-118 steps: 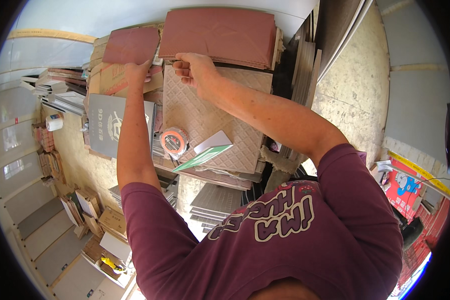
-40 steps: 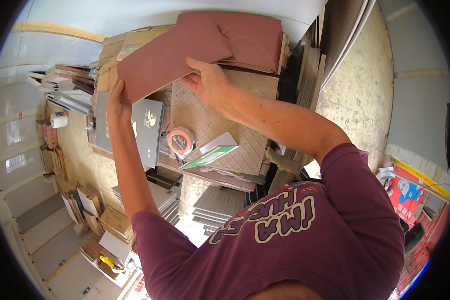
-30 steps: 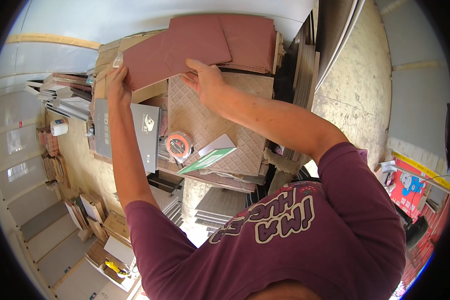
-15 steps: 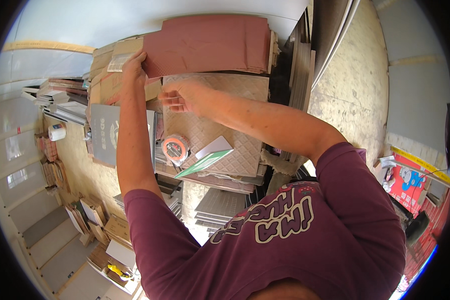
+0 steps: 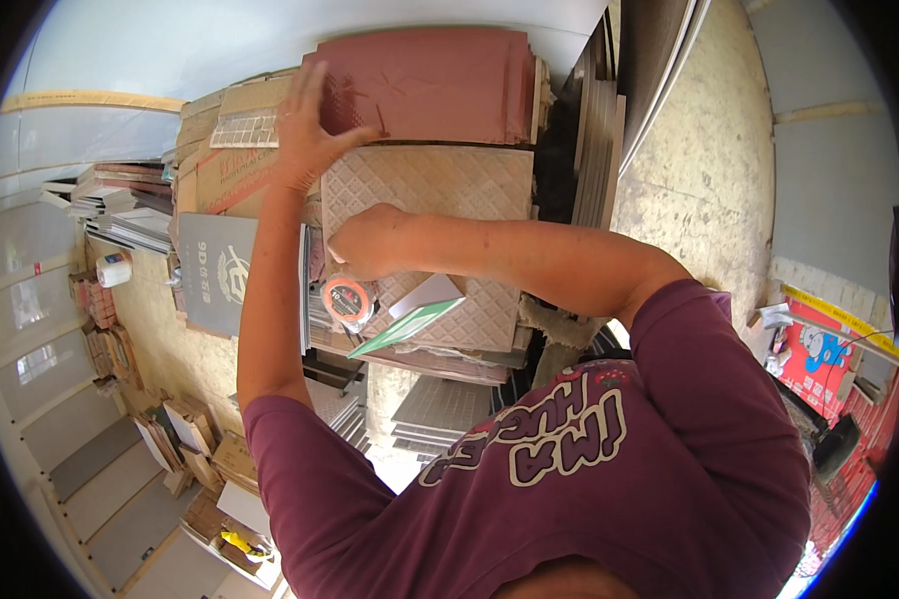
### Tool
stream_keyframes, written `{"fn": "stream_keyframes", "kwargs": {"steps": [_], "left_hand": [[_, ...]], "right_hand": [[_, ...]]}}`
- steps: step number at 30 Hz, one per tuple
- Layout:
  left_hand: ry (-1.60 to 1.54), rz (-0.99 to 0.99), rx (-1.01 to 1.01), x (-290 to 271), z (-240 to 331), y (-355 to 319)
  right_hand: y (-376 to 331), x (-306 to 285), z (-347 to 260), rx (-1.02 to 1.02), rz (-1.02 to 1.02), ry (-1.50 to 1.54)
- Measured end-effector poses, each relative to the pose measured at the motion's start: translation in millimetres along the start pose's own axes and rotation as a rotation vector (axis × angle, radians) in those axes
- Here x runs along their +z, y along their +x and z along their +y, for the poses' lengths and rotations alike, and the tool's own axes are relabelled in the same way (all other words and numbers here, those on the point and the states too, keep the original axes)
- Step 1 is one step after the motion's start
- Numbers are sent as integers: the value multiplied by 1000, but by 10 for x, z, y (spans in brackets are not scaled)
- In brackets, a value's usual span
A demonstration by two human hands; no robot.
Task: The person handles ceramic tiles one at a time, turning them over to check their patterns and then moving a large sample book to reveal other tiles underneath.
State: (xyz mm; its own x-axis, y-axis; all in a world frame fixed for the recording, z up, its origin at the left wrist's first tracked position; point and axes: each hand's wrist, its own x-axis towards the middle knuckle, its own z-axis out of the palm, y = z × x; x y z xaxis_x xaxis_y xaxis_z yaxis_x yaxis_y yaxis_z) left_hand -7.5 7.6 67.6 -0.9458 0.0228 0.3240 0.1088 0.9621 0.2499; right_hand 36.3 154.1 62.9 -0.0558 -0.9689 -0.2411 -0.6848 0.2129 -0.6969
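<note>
The red tile [image 5: 425, 85], tilted in both hands a second ago, now lies flat on the stack under the open left hand [image 5: 310, 130], while the right hand [image 5: 365, 240], loosely closed and empty, has dropped toward the tape roll [image 5: 348, 298].

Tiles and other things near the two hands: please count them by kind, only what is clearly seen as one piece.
Red tile on top, under the left hand: 1
Beige patterned tile beneath the right hand: 1
Tape roll: 1
Green-edged card: 1
Grey box: 1
Total: 5
</note>
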Motion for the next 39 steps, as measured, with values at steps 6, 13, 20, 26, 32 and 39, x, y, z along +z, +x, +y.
{"fn": "stream_keyframes", "kwargs": {"steps": [6, 13, 20, 26, 32, 39], "left_hand": [[74, -122, 110, 72, 268, -5], [61, -106, 134, 166, 231, 66], [21, -75, 114, 207, 204, 64], [-3, -16, 110, 169, 198, -13], [-384, 223, -176, -83, -106, -134], [-1141, 177, -1097, 158, -944, -670]], "right_hand": [[-43, -98, -37, 23, 121, -76], [-39, -121, -10, 8, 161, -90], [-35, -84, -6, 26, 117, -127], [-32, -117, 14, 34, 143, -167], [17, -122, 130, 58, 150, -192], [8, -115, 64, -12, 188, -141]]}}
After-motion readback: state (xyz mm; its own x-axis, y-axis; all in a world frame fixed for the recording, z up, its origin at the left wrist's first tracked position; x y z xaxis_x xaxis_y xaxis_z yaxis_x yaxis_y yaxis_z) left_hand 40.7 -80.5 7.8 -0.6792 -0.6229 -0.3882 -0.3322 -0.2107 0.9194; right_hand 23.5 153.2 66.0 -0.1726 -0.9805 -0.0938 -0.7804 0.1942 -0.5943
